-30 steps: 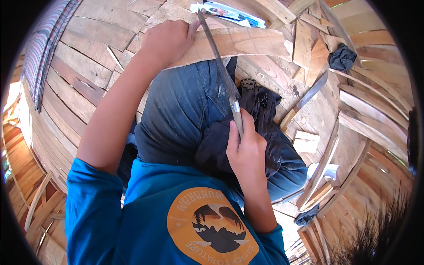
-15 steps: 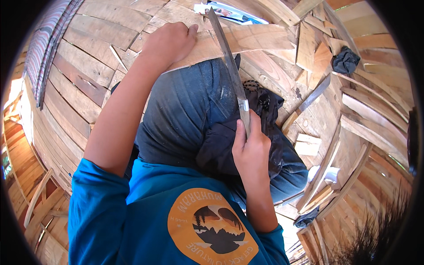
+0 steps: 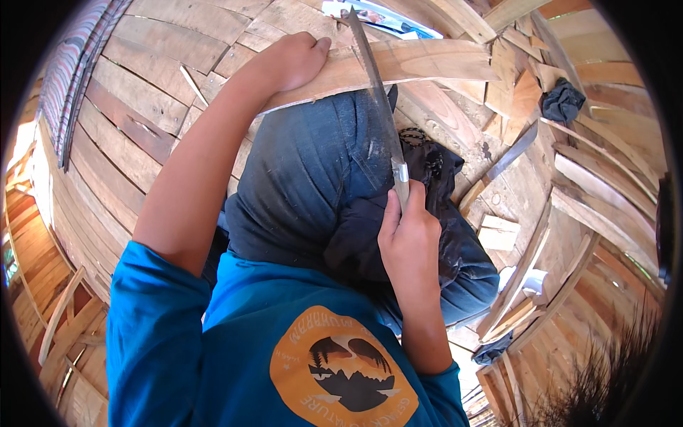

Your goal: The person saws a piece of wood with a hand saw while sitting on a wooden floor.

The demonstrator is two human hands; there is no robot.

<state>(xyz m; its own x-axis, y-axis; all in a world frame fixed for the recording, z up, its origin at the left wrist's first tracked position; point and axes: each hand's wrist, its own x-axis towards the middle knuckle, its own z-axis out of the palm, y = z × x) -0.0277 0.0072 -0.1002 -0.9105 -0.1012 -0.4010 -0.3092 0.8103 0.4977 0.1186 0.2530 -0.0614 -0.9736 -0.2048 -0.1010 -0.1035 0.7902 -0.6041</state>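
My left hand (image 3: 297, 61) is closed on the wooden board (image 3: 434, 60), its thumb along the far edge and most of its fingers hidden. The board lies crosswise by my bent knee in dark blue trousers. In my right hand (image 3: 411, 231) is the handle of a handsaw, with finger and thumb wrapped round it. The long toothed saw blade (image 3: 379, 99) points away from me and crosses the board just right of my left hand. Its tip reaches past the board's far edge. A dark cloth (image 3: 363, 228) is bunched in my lap beside the right hand.
A long blade with a wooden handle (image 3: 509, 155) lies on the plank floor to the right. Wood offcuts (image 3: 512, 89), a small block (image 3: 498, 233) and a crumpled black bag (image 3: 562, 100) lie around it. Beyond the board rests a blue-white packet (image 3: 388, 21). Striped cloth (image 3: 82, 64) hangs at left.
The board and my left hand have shifted slightly right. The saw moved a little with my right hand and still crosses the board. The view has also drifted a little.
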